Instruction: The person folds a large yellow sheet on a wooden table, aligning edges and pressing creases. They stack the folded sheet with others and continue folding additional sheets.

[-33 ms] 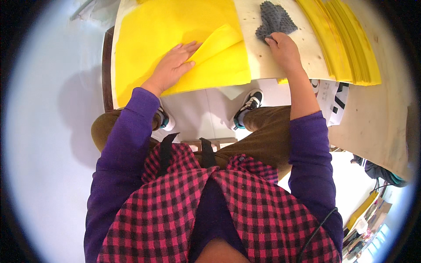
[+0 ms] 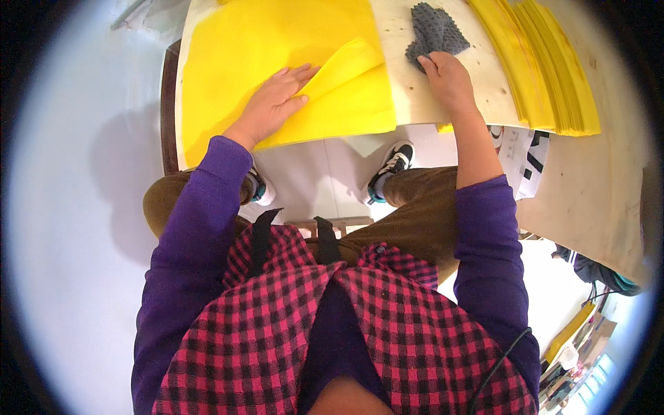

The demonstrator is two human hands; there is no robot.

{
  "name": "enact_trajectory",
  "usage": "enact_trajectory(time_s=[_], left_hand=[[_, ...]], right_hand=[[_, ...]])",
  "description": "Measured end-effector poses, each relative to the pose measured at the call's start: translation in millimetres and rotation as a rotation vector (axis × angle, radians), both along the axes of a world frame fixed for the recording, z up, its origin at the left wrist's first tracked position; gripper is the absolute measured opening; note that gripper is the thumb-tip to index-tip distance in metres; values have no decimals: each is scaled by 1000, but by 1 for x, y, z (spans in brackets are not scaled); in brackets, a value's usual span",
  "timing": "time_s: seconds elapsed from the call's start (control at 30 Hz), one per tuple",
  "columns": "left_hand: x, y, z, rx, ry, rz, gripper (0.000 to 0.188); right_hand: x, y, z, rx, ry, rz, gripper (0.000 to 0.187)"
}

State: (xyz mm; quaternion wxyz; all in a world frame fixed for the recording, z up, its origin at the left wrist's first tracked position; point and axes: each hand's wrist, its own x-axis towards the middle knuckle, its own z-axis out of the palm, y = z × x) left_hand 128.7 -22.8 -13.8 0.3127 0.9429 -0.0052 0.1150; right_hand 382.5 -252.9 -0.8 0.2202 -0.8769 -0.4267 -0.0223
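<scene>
Nearest the camera, a red-and-black checked vest (image 2: 290, 332) over purple sleeves is filling the lower frame, with brown trousers and two dark sneakers (image 2: 393, 166) planted on the pale floor (image 2: 69, 242) below the table's near edge. Moving up, the left hand (image 2: 273, 104) is pressing flat on the yellow sheet (image 2: 263, 48), fingers spread fairly wide and lying along the raised fold (image 2: 346, 69), where one corner of the sheet is doubled over toward the person; it is pinning rather than gripping. Nothing is differing from the other frame, taken at the same instant, so no shift is showing: both hands are sitting just where they are there, the fold at the same angle. The right hand (image 2: 449, 83) is resting on the bare plywood tabletop (image 2: 484, 104), its fingertips touching the near edge of a crumpled grey dotted cloth (image 2: 432, 31); the fingers are curling down over it, though whether they are pinching it I cannot tell. Further right, a stack of yellow sheets (image 2: 553, 76) is running along the board, its edges fanned slightly. The folded sheet is overhanging the table's near edge a little. Open board is lying between the sheet and the stack, just around the cloth; left of the table, open floor.
</scene>
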Motion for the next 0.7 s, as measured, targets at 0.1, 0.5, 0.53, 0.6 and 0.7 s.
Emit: enact_trajectory(time_s=[0.1, 0.5, 0.53, 0.6, 0.7], left_hand=[[-1, 0, -3, 7, -3, 3, 48], [1, 7, -16, 50, 3, -16, 48], [1, 6, -16, 55, -15, -10, 47], [1, 5, -16, 59, -29, -4, 46], [1, 4, -16, 59, -17, -6, 46]], right_hand=[[-7, 0, 8, 32, 9, -62, 19], [-63, -5, 10, 78, 302, 457, 20], [-63, -3, 11, 56, 344, 440, 18], [-62, -1, 12, 25, 433, 399, 16], [-62, 1, 12, 110, 588, 339, 11]])
